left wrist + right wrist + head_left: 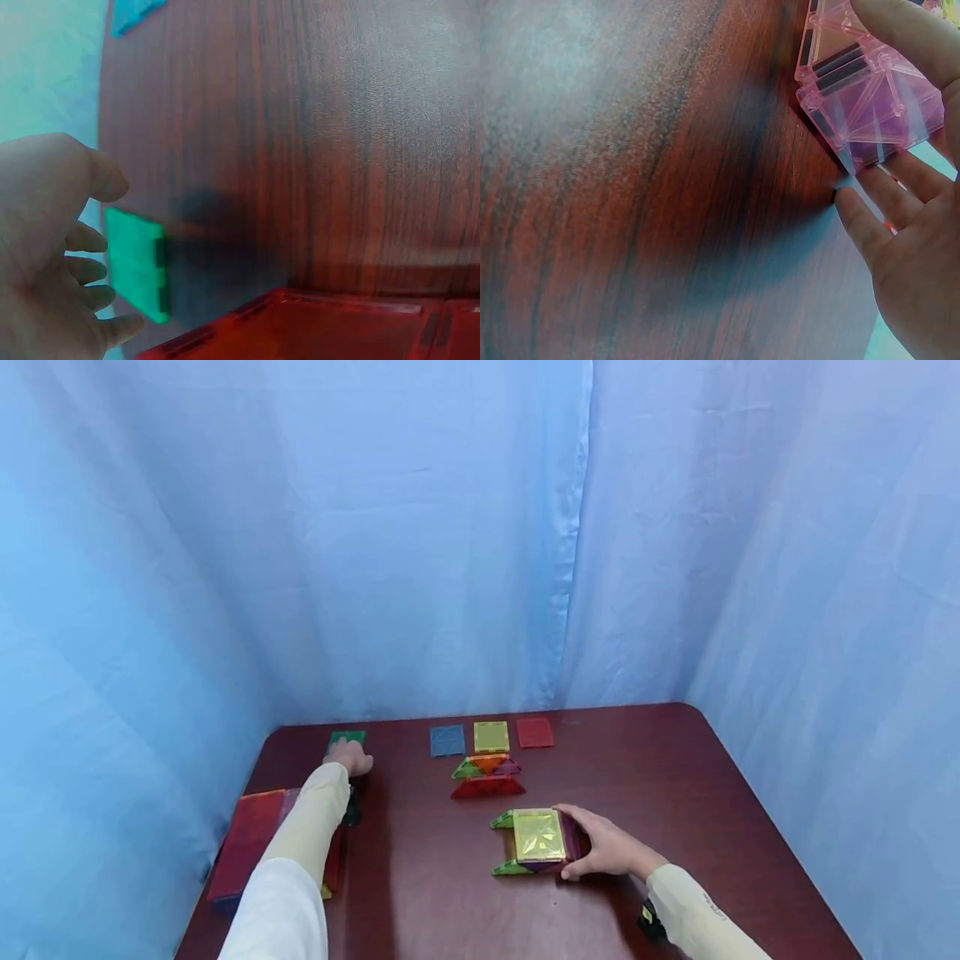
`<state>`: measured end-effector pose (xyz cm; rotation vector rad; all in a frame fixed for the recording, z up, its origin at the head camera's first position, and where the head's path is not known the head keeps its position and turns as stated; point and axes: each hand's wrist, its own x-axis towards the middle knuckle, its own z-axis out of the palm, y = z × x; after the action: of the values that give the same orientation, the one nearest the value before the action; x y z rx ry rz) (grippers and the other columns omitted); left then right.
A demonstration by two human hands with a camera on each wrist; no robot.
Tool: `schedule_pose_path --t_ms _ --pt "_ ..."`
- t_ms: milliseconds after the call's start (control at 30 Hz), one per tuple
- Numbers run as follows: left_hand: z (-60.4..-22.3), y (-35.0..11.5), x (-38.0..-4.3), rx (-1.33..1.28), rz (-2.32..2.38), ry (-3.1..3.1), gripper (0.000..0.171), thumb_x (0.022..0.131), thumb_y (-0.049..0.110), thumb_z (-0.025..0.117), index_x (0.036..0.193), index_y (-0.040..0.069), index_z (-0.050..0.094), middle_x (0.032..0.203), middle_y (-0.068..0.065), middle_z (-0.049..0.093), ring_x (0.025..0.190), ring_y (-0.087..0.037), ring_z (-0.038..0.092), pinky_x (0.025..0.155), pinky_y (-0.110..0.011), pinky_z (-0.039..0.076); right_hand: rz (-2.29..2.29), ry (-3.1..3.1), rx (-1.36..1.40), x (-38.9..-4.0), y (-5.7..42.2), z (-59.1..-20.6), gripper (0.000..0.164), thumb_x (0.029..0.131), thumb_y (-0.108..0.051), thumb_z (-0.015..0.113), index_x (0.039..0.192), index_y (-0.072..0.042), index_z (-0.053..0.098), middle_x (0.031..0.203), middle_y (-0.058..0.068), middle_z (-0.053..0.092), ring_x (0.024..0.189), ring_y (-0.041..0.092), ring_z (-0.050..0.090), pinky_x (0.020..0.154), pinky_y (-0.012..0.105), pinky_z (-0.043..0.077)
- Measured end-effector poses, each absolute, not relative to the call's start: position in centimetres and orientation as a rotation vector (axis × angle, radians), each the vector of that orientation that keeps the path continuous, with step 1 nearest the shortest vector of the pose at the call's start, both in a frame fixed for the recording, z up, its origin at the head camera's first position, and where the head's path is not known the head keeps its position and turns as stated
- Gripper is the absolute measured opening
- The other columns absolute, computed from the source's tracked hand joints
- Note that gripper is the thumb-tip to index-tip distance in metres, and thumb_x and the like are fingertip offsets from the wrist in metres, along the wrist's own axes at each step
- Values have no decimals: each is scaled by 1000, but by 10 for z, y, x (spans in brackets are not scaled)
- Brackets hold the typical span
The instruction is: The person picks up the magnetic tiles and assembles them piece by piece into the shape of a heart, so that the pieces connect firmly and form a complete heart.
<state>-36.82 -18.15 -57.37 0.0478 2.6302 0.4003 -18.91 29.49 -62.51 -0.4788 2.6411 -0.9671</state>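
At the back left corner of the table, my left hand (350,757) is over a green magnetic tile (348,737). In the left wrist view its relaxed fingers lie beside the green tile (136,264), with a gap between thumb and fingers. My right hand (606,843) holds the right end of a small magnetic-tile structure (538,835), thumb on the near side and fingers on the far side. That structure has a yellow square on top, green triangles at its left and pink-purple tiles (885,105) at the held end.
Blue (447,741), yellow (491,737) and red (535,732) square tiles lie along the back edge. In front of them stand a multicoloured trapezoid (487,766) and a red one (488,787). Large red tiles (247,843) lie at the left, partly under my left arm. Blue curtains surround the table.
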Motion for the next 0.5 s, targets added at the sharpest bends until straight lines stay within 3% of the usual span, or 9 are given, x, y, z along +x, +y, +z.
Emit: schedule_pose_path --t_ms 200,333,500 --pt "-587 -181 -360 82 365 2559 35 105 21 45 106 -7 67 152 -38 35 144 -51 32 96 -51 44 -940 2652 -501 -186 293 -626 111 65 -54 92 154 -14 39 148 6 51 129 24 53 101 48 48" --pt "-583 -167 -349 162 318 2553 42 105 20 46 129 -12 60 160 -37 22 150 -51 19 111 -57 38 -943 2664 -508 -187 293 -625 111 65 -51 93 154 -13 40 146 6 52 128 24 53 100 47 48" --pt "-580 -144 -314 315 289 2516 55 105 22 50 148 -11 40 161 -33 22 149 -48 26 116 -59 34 -935 2662 -492 -190 294 -625 110 65 -50 94 154 -15 40 147 6 52 128 23 53 101 48 48"
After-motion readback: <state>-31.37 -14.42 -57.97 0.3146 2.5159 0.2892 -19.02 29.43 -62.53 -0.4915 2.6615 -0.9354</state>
